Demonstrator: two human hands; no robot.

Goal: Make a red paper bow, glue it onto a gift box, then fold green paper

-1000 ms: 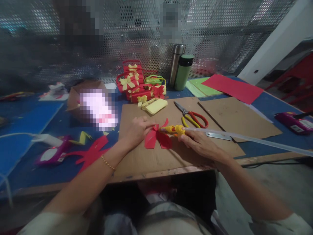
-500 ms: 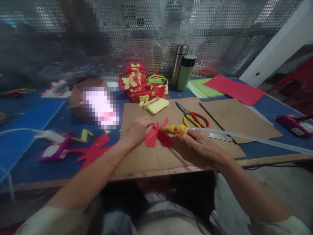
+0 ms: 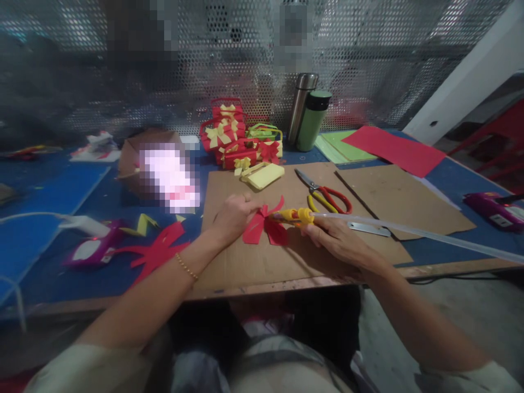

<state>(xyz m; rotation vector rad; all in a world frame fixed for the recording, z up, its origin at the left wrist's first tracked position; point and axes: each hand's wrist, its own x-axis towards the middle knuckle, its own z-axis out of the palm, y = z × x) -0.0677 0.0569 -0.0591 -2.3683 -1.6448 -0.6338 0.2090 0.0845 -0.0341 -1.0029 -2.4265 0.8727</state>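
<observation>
My left hand (image 3: 237, 214) is closed on the left edge of a red paper bow (image 3: 277, 233), its fingers pinching one loop. In my right hand (image 3: 331, 236) is a yellow hot glue gun (image 3: 301, 216), with a long clear glue stick (image 3: 393, 225) running out of its back to the right. The gun's nozzle points left and meets the bow near its middle; whether glue is coming out cannot be made out. Beneath both hands lies a sheet of brown cardboard (image 3: 245, 270). A folded pale yellow paper box (image 3: 264, 176) sits just beyond the bow.
Scissors (image 3: 327, 196) and a metal strip (image 3: 368, 229) lie right of my hands. Red and yellow paper boxes with bows (image 3: 225, 131) are piled behind, beside a green bottle (image 3: 313, 123) and a steel flask (image 3: 302, 103). Red paper pieces (image 3: 158, 251) and a purple power socket (image 3: 96, 245) lie left.
Both hands keep their hold, and the glue gun stays against the bow. The view has shifted very slightly.
</observation>
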